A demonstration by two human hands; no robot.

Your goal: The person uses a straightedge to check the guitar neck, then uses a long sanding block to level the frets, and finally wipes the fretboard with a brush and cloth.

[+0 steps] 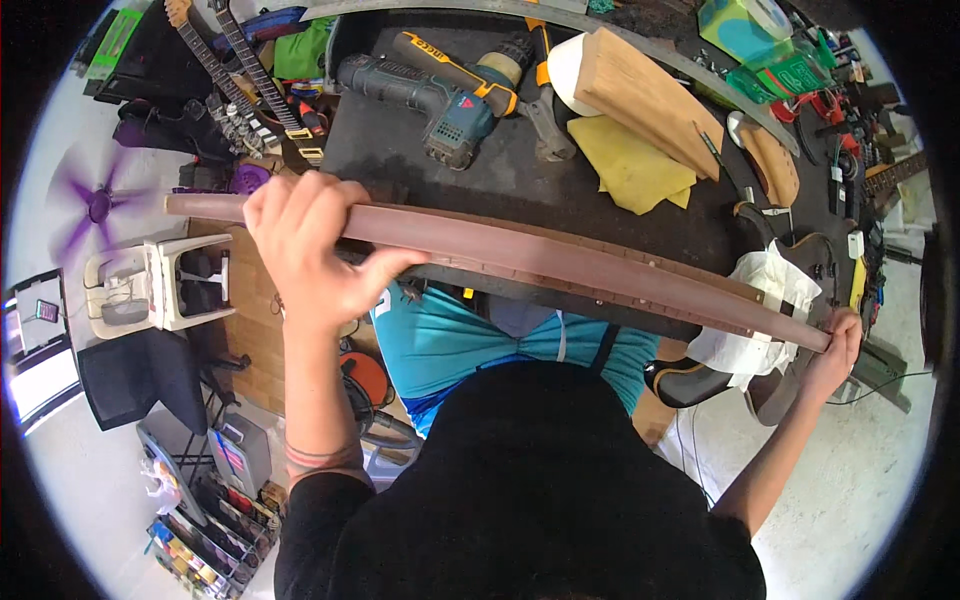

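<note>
A long, narrow reddish-brown bar, which looks like a sanding beam (540,252), lies lengthwise over a guitar neck's fretboard (700,280). Slivers of the fretboard, with slot marks, show along both sides of the bar. My left hand (315,245) wraps over the bar near its left end, thumb stretched along the near edge. At the far right end, my right hand (840,345) closes on the bar's tip. The dark guitar body (680,383) sits at the right, partly covered by white paper (755,290). Most of the fretboard is hidden beneath the bar.
On the dark workbench (375,140) lie a cordless drill (425,100), a yellow cloth (635,165) and a wooden block (655,100). Guitar necks (255,70) stand at the far left. A purple fan (98,207) and a white chair (160,285) are on the left.
</note>
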